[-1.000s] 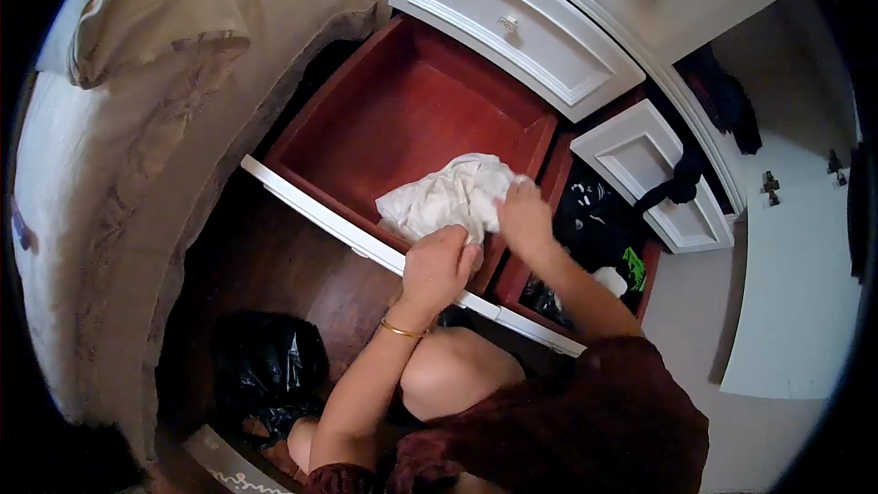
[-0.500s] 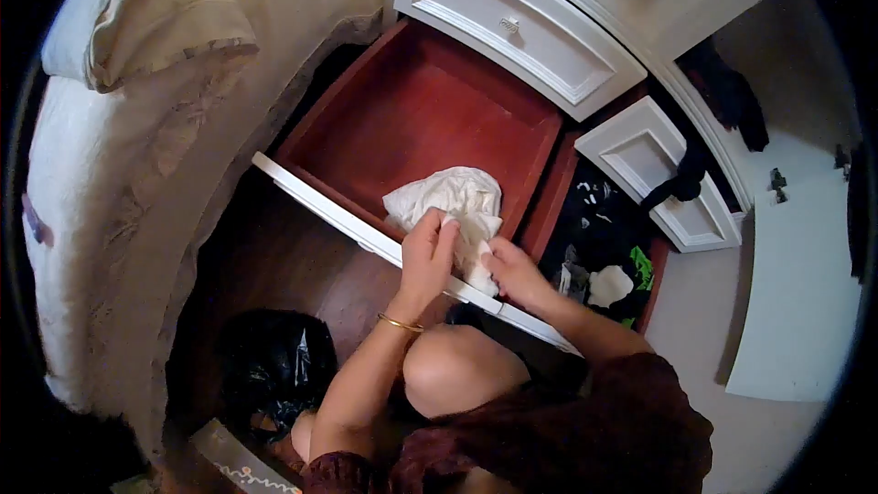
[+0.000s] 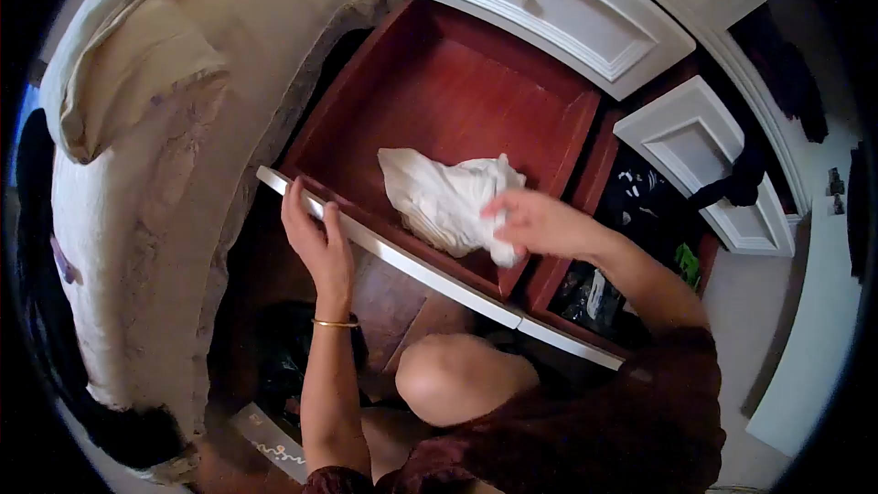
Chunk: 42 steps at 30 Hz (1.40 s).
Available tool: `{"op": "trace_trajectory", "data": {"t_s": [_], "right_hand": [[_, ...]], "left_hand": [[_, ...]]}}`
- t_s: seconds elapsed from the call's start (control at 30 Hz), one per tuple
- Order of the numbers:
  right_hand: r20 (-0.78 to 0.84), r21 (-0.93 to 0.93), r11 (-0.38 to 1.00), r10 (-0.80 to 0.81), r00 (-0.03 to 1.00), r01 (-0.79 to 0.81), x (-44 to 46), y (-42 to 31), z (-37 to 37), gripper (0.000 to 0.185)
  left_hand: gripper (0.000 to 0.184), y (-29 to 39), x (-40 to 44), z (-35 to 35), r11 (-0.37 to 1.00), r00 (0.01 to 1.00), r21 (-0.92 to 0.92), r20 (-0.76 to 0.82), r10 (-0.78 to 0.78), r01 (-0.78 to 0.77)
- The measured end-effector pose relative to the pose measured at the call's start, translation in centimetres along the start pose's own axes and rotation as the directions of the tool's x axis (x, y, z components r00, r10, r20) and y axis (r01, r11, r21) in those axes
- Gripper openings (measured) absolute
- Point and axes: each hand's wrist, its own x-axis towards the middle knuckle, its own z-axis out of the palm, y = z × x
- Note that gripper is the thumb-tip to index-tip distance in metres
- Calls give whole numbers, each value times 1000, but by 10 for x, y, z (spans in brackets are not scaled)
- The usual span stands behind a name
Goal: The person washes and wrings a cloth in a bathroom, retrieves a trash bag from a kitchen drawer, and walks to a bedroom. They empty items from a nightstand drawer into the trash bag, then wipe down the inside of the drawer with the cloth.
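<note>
A crumpled white cloth, its kind hard to make out, lies in the front of an open drawer with a red-brown inside and a white front. My right hand is over the cloth's right end, slightly blurred, with fingers apart; its fingertips overlap the cloth, and contact is unclear. At the drawer's left, my left hand, a gold bangle on its wrist, rests against the top edge of the white front with thumb and fingers spread.
Right of this drawer, a second open drawer holds dark items and something green. A white drawer front leans there with black cloth over it. A covered bed stands left. A black plastic bag and a box sit below.
Both hands were bunching the white cloth at the drawer's front edge. Now the cloth lies spread farther inside; my left hand has moved left to the drawer front, and the view has shifted.
</note>
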Motion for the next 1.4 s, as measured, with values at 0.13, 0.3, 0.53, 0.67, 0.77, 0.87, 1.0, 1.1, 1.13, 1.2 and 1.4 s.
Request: {"op": "trace_trajectory", "data": {"t_s": [0.13, 0.3, 0.53, 0.67, 0.77, 0.87, 1.0, 1.1, 1.13, 1.2, 1.4], "right_hand": [[363, -194, 978, 0, 932, 75, -21, -1, 17, 25], [430, -536, 647, -344, 835, 543, -15, 52, 8, 42], [436, -616, 467, -469, 768, 635, 16, 52, 19, 42], [369, -613, 409, -608, 703, 676, 73, 38, 42, 30], [243, -636, 350, -755, 609, 687, 133, 5, 74, 27], [191, -702, 272, -818, 542, 658, 194, -24, 99, 23], [115, -734, 297, -832, 543, 610, 256, -57, 125, 26], [29, -783, 321, -837, 547, 533, 279, -75, 138, 21], [-2, -801, 333, -833, 554, 497, 280, -79, 137, 19], [-397, -582, 747, -605, 690, 320, 283, -98, 119, 19], [-555, -665, 568, -810, 189, 486, 269, -102, 84, 19]], "left_hand": [[54, -3, -7, 8, 989, 994, -104, -32, -106, 103], [58, -16, 12, 11, 961, 964, -205, -155, -217, 183], [60, -33, -4, 31, 971, 972, -147, -109, -207, 190], [60, -35, -9, 31, 981, 975, -94, -128, -181, 170], [60, -35, -9, 31, 960, 961, -155, -112, -251, 233], [61, -48, -9, 33, 996, 976, -31, -199, -86, 82], [62, -43, -11, 31, 977, 972, -61, -105, -210, 204], [63, -43, -8, 27, 962, 961, -12, -49, -273, 273], [63, -40, -6, 26, 965, 965, 32, -51, -259, 260], [64, -35, -5, 29, 966, 970, 99, -51, -236, 240], [66, -18, -3, 22, 944, 987, 299, -122, -108, 141]]}}
